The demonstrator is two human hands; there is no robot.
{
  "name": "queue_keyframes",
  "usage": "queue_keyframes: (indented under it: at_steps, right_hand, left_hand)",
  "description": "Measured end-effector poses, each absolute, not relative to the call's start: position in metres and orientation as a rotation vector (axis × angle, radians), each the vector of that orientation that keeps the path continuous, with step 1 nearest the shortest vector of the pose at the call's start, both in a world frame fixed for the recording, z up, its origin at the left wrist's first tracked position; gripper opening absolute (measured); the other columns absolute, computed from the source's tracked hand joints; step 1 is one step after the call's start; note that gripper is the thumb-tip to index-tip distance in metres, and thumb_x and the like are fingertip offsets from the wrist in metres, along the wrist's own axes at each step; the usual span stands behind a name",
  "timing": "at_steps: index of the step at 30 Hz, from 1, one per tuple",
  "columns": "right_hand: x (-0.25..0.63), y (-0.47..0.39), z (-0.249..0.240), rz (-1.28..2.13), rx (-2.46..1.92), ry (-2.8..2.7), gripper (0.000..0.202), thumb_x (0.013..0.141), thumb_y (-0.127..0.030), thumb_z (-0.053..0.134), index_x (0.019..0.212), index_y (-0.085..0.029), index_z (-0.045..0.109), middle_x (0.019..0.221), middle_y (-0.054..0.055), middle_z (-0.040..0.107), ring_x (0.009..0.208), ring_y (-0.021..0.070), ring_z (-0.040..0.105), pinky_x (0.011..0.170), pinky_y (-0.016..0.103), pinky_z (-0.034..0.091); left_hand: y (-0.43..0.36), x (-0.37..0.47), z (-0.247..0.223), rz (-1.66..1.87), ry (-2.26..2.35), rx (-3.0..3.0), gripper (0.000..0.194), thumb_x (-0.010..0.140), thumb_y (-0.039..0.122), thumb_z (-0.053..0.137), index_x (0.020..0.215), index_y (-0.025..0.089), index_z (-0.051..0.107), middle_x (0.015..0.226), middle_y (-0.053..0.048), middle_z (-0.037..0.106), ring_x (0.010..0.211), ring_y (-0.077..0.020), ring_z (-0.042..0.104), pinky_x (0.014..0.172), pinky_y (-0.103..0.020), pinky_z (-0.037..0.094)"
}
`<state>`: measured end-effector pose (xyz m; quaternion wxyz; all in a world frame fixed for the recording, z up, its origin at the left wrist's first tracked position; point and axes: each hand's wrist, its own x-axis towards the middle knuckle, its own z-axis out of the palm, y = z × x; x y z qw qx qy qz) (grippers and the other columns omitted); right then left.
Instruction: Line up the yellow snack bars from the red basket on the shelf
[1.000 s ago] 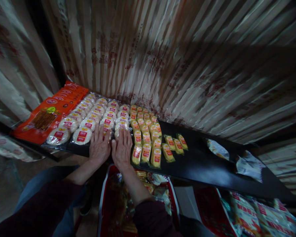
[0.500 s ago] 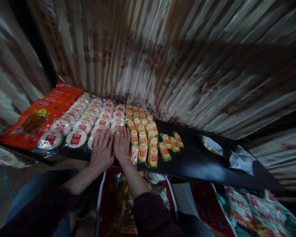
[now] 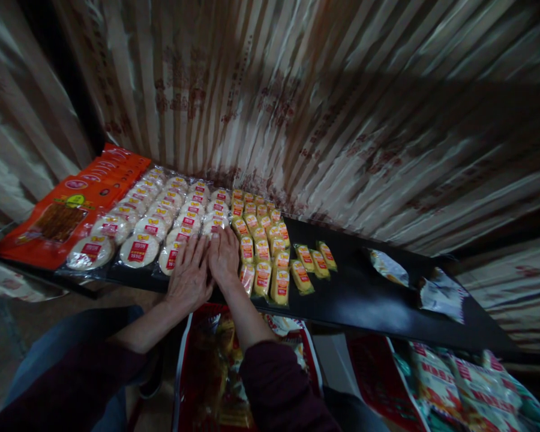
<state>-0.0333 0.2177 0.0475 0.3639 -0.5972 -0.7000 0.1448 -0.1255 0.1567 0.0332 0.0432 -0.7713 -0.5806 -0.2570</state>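
Note:
My left hand lies palm down on the fourth column's front end, fingers extended over round white wrapped crackers. Beside it, my right hand rests flat on the same crackers, its fingers pointing away from me and its edge next to the small yellow packets. The hands nearly touch, and what lies beneath the palms is hidden. Several overlapping columns of crackers run back toward the curtain. Orange bags lie left of them on the black shelf.
Four loose yellow packets lie right of the rows. Two white crumpled packets are farther right. Below the shelf are a red-lined box of snacks and bags. A pleated curtain hangs behind.
My left hand has shifted very slightly right and down, uncovering a little more of a cracker. My right hand stays almost where it was; the view has barely shifted.

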Motion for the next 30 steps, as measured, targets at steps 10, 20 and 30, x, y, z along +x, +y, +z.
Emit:
queue_keyframes:
  at_steps: [10, 20, 30]
  right_hand:
    - [-0.033, 0.220, 0.049, 0.394, -1.578, -1.689, 0.046, 0.095, -0.035, 0.029, 0.128, -0.013, 0.052, 0.137, 0.017, 0.049, 0.134, 0.0270, 0.036, 0.107, 0.049, 0.033]
    - [-0.030, 0.229, 0.050, 0.468, -1.555, -1.672, 0.049, 0.096, -0.036, 0.025, 0.129, -0.010, 0.051, 0.131, 0.016, 0.054, 0.126, 0.0235, 0.046, 0.108, 0.042, 0.033]
    - [-0.028, 0.234, 0.038, 0.453, -1.516, -1.669, 0.051, 0.096, -0.038, 0.023, 0.127, -0.010, 0.052, 0.131, 0.017, 0.054, 0.126, 0.0233, 0.045, 0.108, 0.043, 0.033]
  left_hand:
    - [0.159, -0.127, 0.039, -0.753, -1.770, -2.378, 0.061, 0.079, 0.033, 0.051, 0.132, 0.004, 0.046, 0.149, -0.021, 0.031, 0.142, -0.0331, 0.018, 0.114, -0.052, 0.017]
    - [0.161, -0.125, 0.039, -0.775, -1.792, -2.368, 0.061, 0.077, 0.030, 0.053, 0.132, 0.005, 0.047, 0.149, -0.021, 0.031, 0.141, -0.0334, 0.019, 0.114, -0.053, 0.017]
    - [0.164, -0.126, 0.042, -0.723, -1.785, -2.406, 0.060, 0.078, 0.032, 0.054, 0.132, 0.005, 0.047, 0.149, -0.021, 0.032, 0.141, -0.0329, 0.019, 0.115, -0.051, 0.017]
